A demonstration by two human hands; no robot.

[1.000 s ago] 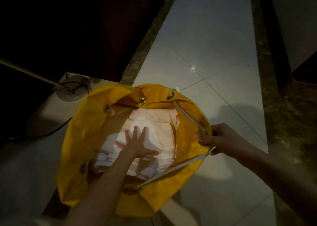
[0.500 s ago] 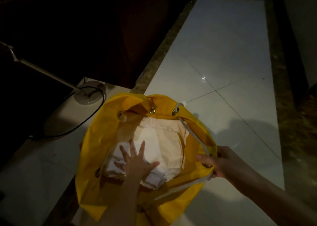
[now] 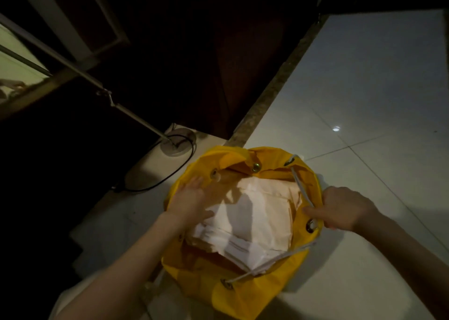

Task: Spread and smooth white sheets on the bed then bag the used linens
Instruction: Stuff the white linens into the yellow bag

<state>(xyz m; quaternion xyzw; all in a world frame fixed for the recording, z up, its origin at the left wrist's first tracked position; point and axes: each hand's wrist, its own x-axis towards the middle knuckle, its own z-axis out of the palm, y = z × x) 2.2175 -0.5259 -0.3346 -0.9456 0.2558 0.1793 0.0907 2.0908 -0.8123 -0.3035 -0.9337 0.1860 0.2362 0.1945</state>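
Note:
A yellow drawstring bag (image 3: 243,293) stands open on the floor in the head view. Folded white linens (image 3: 257,220) fill its inside. My left hand (image 3: 190,199) lies at the bag's left inner wall with fingers straight, touching the fabric beside the linens. My right hand (image 3: 340,209) grips the bag's right rim near a metal eyelet (image 3: 311,226). A white drawstring cord (image 3: 300,186) runs along that rim, passing by my right hand.
A floor lamp's round base (image 3: 178,144) with a black cable (image 3: 155,186) sits just left of the bag. Dark wooden furniture (image 3: 194,64) rises behind. A stone strip (image 3: 274,93) borders pale glossy floor tiles (image 3: 364,100) on the right.
My left hand lifted off the middle of the linens and moved to the bag's left wall. My right hand stayed on the right rim. The view tilted upward.

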